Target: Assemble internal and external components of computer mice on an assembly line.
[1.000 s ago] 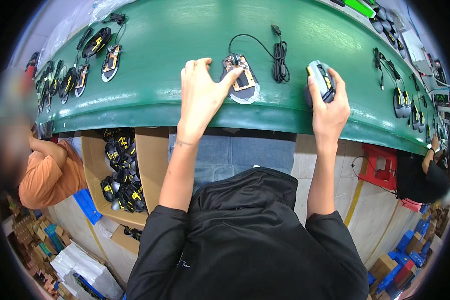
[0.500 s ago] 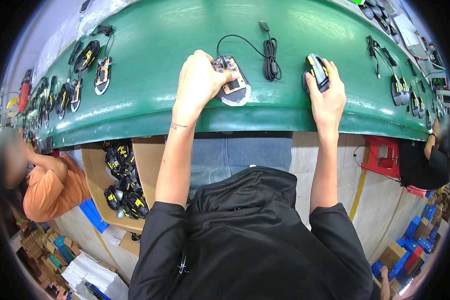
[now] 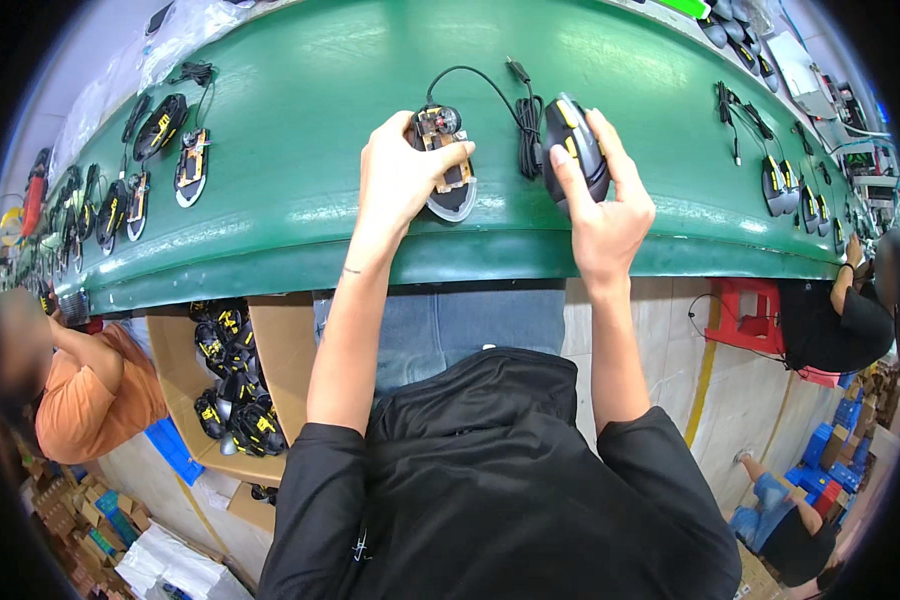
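Note:
My left hand point(image 3: 398, 172) is closed on an opened computer mouse base point(image 3: 452, 203), its circuit board and scroll wheel exposed on top. A black cable runs from that base's far end to a tied bundle point(image 3: 529, 135) with a plug, lying on the green bench. Just right of the bundle, my right hand point(image 3: 615, 205) grips a mouse top shell point(image 3: 576, 150), black and grey with yellow side buttons, between thumb and fingers. The shell is tilted and apart from the base. Its underside is hidden.
More opened mice point(image 3: 192, 168) and shells point(image 3: 160, 127) lie along the green bench point(image 3: 320, 120) on the left, with corded mice point(image 3: 780, 185) on the right. A cardboard box point(image 3: 280, 350) of shells stands below the edge. People sit at both sides; a red stool point(image 3: 745, 315) is at right.
My right hand has brought the mouse shell left, closer to the base and cable bundle. The base has turned more upright in my left hand. A person has come into view at lower right.

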{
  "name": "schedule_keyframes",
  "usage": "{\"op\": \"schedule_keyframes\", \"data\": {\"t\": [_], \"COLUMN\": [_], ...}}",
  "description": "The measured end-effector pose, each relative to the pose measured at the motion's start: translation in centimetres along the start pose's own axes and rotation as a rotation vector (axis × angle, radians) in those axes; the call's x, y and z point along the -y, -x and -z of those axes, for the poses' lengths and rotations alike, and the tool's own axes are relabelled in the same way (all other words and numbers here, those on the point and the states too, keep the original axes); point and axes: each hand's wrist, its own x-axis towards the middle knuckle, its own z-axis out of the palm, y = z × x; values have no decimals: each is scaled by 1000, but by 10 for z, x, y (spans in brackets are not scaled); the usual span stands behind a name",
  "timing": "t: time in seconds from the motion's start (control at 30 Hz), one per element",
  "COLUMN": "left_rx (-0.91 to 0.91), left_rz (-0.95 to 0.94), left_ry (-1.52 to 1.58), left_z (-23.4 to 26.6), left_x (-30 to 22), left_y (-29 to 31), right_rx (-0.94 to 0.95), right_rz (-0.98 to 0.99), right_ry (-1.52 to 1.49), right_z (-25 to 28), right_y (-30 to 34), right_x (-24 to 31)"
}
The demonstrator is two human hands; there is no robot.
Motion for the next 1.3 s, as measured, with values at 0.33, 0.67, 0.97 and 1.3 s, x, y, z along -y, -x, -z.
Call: {"op": "schedule_keyframes", "data": {"t": [0.33,0.67,0.97,1.3], "left_rx": [196,193,111,157], "left_rz": [51,51,-138,-231], "left_ry": [1339,1415,1333,1224], "left_z": [-14,-21,-13,-8], "left_x": [15,9,15,32], "left_y": [22,27,27,28], "right_rx": [170,232,399,401], "right_rz": [127,379,184,-58], "right_ry": [-175,78,-206,-279], "right_z": [-26,-56,-51,-14], "right_y": [17,20,27,13], "right_x": [29,26,33,36]}}
